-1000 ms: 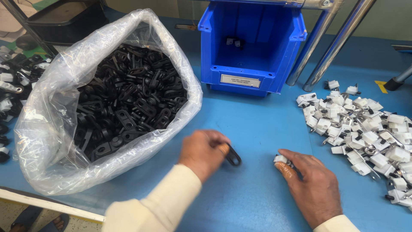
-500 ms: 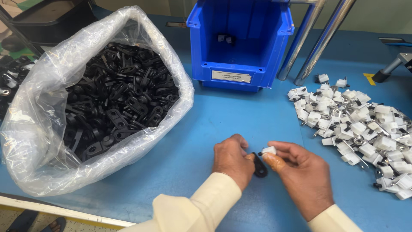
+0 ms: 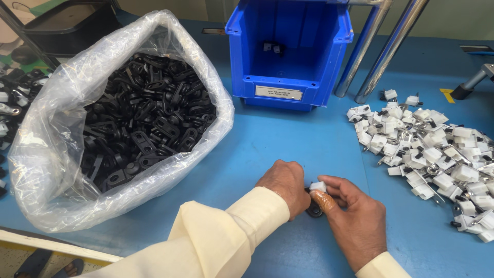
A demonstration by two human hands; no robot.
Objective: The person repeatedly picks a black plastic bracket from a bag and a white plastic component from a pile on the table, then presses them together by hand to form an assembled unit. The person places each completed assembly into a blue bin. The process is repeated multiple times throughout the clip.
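My left hand (image 3: 284, 184) grips a small black plastic part (image 3: 314, 209) low on the blue table (image 3: 288, 141). My right hand (image 3: 355, 219) pinches a small white plastic part (image 3: 318, 186) and presses it against the black one. Both hands meet near the table's front edge, between a clear bag of black parts (image 3: 139, 118) on the left and a pile of white parts (image 3: 432, 154) on the right. Cream sleeves cover both wrists.
A blue storage bin (image 3: 288, 82) stands at the back centre with a few small pieces inside. Two slanted metal tubes (image 3: 378, 51) rise behind it to the right. More black and white parts lie at the far left edge (image 3: 6, 108).
My hands came together: the left brought the black part rightward, the right brought the white part leftward, and the two parts now touch.
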